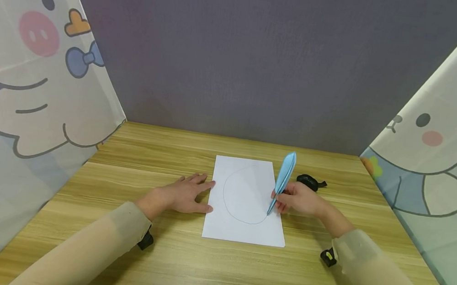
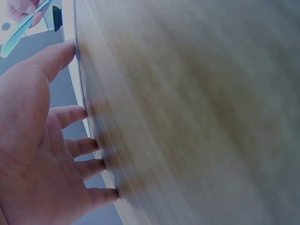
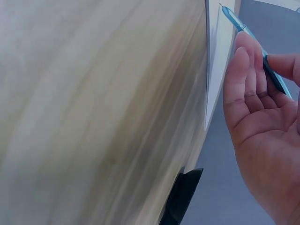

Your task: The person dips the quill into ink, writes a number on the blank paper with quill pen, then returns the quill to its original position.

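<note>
A white sheet of paper [image 1: 240,234] lies on the wooden table, bearing a thin curved line [image 1: 223,192] that runs from the top round the left side to the lower right. My right hand [image 1: 299,199] pinches a light blue, feather-shaped pen [image 1: 285,173] between thumb and fingers. The pen leans, its tip down at the line's lower right end. In the right wrist view the pen's tip [image 3: 226,10] points at the paper. My left hand [image 1: 185,194] lies with fingers spread, thumb and index fingertip on the paper's left edge. The left wrist view shows its straight fingers [image 2: 82,146].
Just beyond my right hand sits a small black object with a short strap [image 1: 308,182]. A dark grey panel [image 1: 252,62] closes off the table's [image 1: 216,274] back. Cartoon-printed cloths [image 1: 41,110] hang along both sides. Black devices [image 1: 328,256] are worn under both wrists.
</note>
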`<state>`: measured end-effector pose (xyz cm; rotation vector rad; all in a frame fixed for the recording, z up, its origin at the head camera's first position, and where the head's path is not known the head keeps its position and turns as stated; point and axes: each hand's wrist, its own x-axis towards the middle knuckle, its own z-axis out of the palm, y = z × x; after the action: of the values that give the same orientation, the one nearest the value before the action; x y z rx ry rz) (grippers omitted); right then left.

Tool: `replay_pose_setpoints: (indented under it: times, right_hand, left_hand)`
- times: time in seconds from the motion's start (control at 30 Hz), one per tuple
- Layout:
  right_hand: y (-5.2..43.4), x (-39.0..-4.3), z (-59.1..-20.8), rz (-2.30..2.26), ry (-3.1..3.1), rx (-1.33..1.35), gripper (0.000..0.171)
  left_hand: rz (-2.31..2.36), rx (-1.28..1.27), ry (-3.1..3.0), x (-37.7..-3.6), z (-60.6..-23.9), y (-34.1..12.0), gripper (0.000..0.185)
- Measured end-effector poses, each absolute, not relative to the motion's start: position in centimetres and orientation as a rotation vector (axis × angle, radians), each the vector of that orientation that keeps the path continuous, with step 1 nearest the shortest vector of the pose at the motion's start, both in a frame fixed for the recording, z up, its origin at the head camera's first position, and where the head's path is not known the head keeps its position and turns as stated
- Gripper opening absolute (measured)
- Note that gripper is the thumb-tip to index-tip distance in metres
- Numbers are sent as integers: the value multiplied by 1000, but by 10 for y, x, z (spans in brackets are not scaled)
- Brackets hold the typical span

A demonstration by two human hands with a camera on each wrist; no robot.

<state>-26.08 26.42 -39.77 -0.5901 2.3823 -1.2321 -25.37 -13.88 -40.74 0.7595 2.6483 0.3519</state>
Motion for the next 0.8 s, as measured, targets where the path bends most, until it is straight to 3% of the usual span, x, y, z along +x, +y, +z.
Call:
replay_pose_setpoints:
  times: [0.8]
  right_hand:
    - [265,-281,-393,-1196,2535,-473,30]
  left_hand:
    - [359,765,2648,-255,-410,-140,92]
